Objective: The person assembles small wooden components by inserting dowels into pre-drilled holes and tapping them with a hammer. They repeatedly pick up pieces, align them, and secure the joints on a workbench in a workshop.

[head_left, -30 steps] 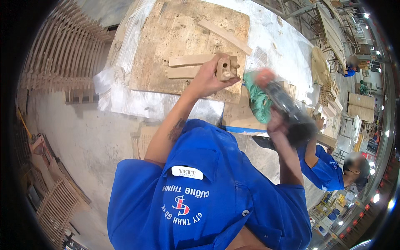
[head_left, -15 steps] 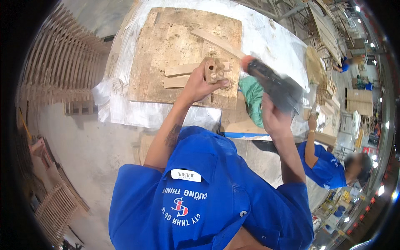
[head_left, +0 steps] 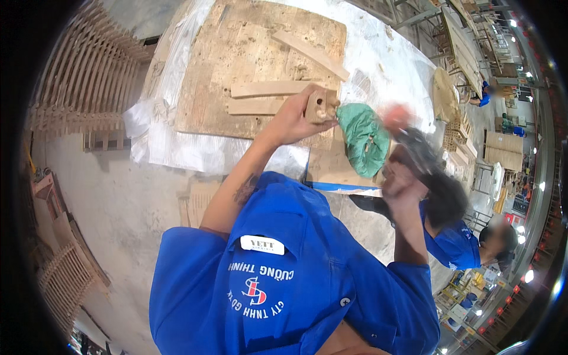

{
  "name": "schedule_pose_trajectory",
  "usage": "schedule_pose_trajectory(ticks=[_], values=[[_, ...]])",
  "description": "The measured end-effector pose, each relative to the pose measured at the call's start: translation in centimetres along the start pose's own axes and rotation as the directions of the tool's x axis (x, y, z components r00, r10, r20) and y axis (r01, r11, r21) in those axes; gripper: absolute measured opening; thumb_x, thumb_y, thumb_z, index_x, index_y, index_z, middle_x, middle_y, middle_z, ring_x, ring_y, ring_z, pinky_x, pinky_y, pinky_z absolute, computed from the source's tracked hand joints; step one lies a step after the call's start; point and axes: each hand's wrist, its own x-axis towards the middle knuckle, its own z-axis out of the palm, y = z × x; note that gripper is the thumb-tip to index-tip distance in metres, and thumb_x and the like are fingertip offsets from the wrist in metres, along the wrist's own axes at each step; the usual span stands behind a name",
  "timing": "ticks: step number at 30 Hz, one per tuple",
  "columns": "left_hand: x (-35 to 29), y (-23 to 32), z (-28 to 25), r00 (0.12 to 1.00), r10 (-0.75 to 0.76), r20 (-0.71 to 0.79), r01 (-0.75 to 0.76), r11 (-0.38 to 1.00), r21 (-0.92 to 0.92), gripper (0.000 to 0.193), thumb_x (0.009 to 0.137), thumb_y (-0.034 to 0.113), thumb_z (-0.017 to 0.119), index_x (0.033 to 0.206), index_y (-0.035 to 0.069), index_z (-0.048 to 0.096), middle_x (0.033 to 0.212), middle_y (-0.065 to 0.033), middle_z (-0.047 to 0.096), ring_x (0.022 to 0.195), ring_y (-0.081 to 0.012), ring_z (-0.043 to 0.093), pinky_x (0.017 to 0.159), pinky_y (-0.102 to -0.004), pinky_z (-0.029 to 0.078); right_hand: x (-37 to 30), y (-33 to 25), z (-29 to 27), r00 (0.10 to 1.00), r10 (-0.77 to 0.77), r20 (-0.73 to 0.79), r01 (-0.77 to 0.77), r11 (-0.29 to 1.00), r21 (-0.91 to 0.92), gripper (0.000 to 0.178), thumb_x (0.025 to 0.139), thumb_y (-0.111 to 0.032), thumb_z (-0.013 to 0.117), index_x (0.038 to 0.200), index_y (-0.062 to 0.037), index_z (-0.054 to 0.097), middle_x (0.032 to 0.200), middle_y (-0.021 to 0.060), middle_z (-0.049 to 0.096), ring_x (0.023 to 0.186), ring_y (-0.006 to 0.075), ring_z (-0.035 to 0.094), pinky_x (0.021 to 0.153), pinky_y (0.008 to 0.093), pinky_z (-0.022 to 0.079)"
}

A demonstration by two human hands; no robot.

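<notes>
My left hand is closed round a small light wooden block, with a round hole in the face toward me. It holds the block over the board's near right part. On the right, my right hand grips a black power tool with an orange-red nose, drill-like in shape. Motion smears the tool, and its nose is apart from the block. Between the hands lies a crumpled green bag with small pale bits in its fold. Two wooden strips lie beside my left hand; another strip lies farther off at a slant.
A worn wooden board rests on a table wrapped in white plastic. Stacked slatted wooden parts stand on the left. Wooden pieces are piled at the right, near a co-worker in blue.
My right hand has drawn the power tool right and toward me, away from the block. My left hand has shifted slightly right with the block. More of the green bag shows.
</notes>
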Motion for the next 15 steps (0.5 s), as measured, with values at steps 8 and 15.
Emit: schedule_pose_trajectory(ticks=[8,15], values=[[-0.3,-0.6,-0.1,1.000,-0.005,-0.009,0.004,0.998,-0.055,0.059,0.078,0.027,0.088,0.123,0.005,0.057,0.106,-0.0124,0.071,0.099,-0.0256,0.070,0.087,-0.0365,0.053,-3.6,-0.2,1.7,0.798,0.600,-0.046,-0.567,0.775,0.280,0.025,0.099,-0.020,0.059,0.113,0.0007,0.061,0.104,0.0154,0.069,0.091,0.0305,0.066,0.082,0.0400,0.052],[-0.5,-1.5,-0.7,0.994,0.098,-0.045,-0.095,0.993,0.073,0.065,0.076,0.028,0.090,0.127,0.004,0.056,0.106,-0.0152,0.070,0.101,-0.0288,0.069,0.089,-0.0389,0.053,3.9,-3.5,-3.6,0.736,0.626,0.256,-0.664,0.741,0.098,0.032,0.100,-0.021,0.059,0.116,0.0058,0.066,0.082,0.0199,0.071,0.076,0.0314,0.071,0.072,0.0417,0.054]])
